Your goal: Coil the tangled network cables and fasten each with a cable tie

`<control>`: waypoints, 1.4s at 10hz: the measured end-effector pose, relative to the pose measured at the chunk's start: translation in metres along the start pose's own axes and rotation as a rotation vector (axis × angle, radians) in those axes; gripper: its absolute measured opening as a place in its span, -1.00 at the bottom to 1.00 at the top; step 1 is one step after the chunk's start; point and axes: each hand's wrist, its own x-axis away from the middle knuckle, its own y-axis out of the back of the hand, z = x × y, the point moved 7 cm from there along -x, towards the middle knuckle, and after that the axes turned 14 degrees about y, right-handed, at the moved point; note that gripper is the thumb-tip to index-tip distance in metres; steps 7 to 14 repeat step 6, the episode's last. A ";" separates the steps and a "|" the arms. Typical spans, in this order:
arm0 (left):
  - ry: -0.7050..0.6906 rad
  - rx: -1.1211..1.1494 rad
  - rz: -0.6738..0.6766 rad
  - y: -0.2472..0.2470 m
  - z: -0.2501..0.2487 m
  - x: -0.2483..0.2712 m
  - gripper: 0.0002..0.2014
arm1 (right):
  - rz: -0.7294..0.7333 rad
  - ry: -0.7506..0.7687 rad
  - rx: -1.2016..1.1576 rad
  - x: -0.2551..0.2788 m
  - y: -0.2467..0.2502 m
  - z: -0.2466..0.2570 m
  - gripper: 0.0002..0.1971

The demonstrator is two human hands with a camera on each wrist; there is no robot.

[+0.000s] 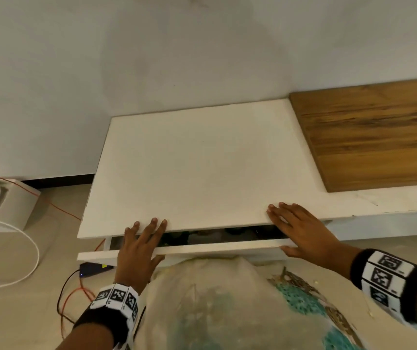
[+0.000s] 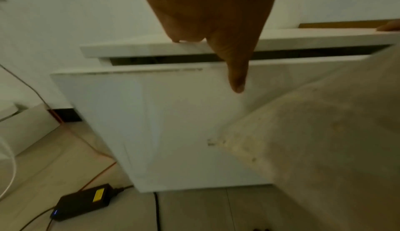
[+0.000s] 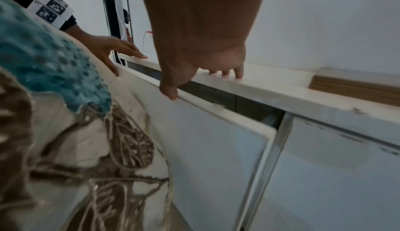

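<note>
Both hands, left [image 1: 139,245] and right [image 1: 295,229], lie flat-fingered on the top [image 1: 202,160], thumbs at the drawer [image 1: 202,247] front. Drawer's barely open; cables aren't visible, probably inside. I'd pull evenly from both sides so it doesn't jam.

The tabletop [image 1: 202,160] stands against the wall [image 1: 151,59], with a wooden board [image 1: 368,137] lying on its far right part. Below its near edge a drawer [image 1: 202,247] stands slightly out. On the floor [image 1: 13,311] to the left lies a power adapter [image 2: 84,202] among cables [image 1: 25,248].
</note>
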 end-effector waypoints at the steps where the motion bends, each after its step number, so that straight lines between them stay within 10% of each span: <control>1: 0.005 0.062 -0.262 0.010 -0.007 -0.002 -0.59 | -0.175 -0.024 -0.006 -0.007 0.013 -0.009 -0.44; 3: 0.177 0.074 -0.441 -0.001 -0.013 -0.011 -0.74 | -0.358 0.004 0.063 -0.017 0.012 -0.017 -0.73; 4: 0.258 0.079 -0.209 -0.002 -0.006 -0.021 -0.73 | -0.312 -0.020 0.080 -0.019 0.012 -0.011 -0.73; 6: 0.253 -0.017 0.312 0.026 -0.030 -0.017 -0.35 | 0.240 -0.246 -0.349 -0.048 0.036 -0.009 -0.26; 14: 0.253 -0.017 0.312 0.026 -0.030 -0.017 -0.35 | 0.240 -0.246 -0.349 -0.048 0.036 -0.009 -0.26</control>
